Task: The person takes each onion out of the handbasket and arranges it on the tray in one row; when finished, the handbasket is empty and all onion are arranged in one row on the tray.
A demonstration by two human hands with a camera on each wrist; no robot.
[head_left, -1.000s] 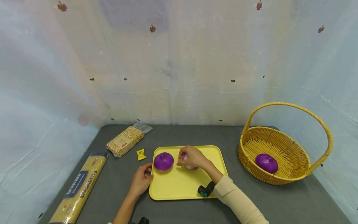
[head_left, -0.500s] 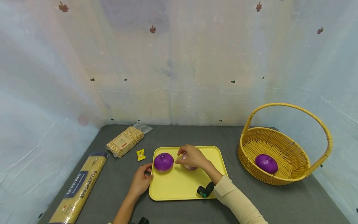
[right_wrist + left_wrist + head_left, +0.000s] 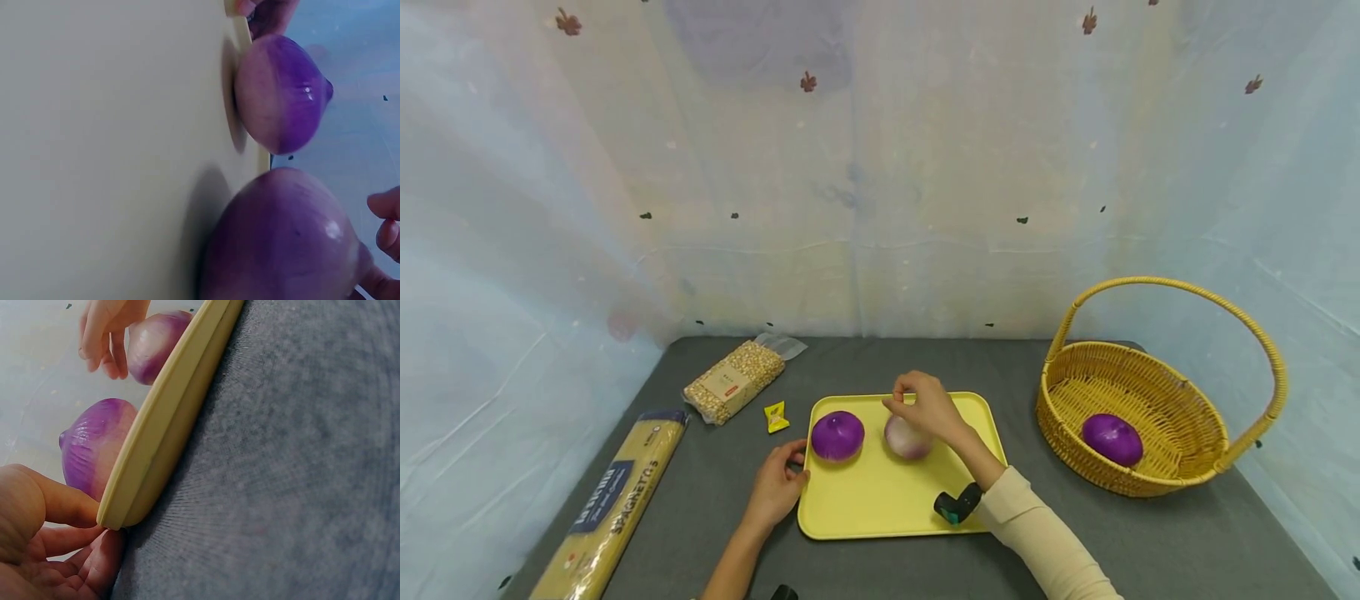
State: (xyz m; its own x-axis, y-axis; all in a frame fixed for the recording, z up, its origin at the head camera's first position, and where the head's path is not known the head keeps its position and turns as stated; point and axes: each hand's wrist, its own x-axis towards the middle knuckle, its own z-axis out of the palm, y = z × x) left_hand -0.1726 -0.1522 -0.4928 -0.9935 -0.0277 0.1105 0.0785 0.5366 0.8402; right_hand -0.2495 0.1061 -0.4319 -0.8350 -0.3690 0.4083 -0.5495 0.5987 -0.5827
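Note:
A yellow tray (image 3: 865, 517) lies on the table with two onions on it. The deep purple onion (image 3: 838, 437) sits near its left edge, and the paler purple-and-white onion (image 3: 908, 438) stands to the right of that. My left hand (image 3: 778, 485) holds the tray's left edge; in the left wrist view the thumb (image 3: 72, 506) is at the rim with fingers below. Above the pale onion hovers my right hand (image 3: 928, 408), its fingers loosely bent and holding nothing. In the right wrist view, its fingertips (image 3: 386, 203) are apart from the onion's tip.
On the right stands a wicker basket (image 3: 1060, 433) with a tall handle and a purple onion (image 3: 1112, 439) inside. To the left lie a spaghetti pack (image 3: 613, 508), a bag of pale beans or grains (image 3: 737, 379) and a small yellow wrapped candy (image 3: 777, 417).
My right hand has let go of the pale onion and risen up and to the right, so more of the onion shows. The left hand stays at the tray's edge.

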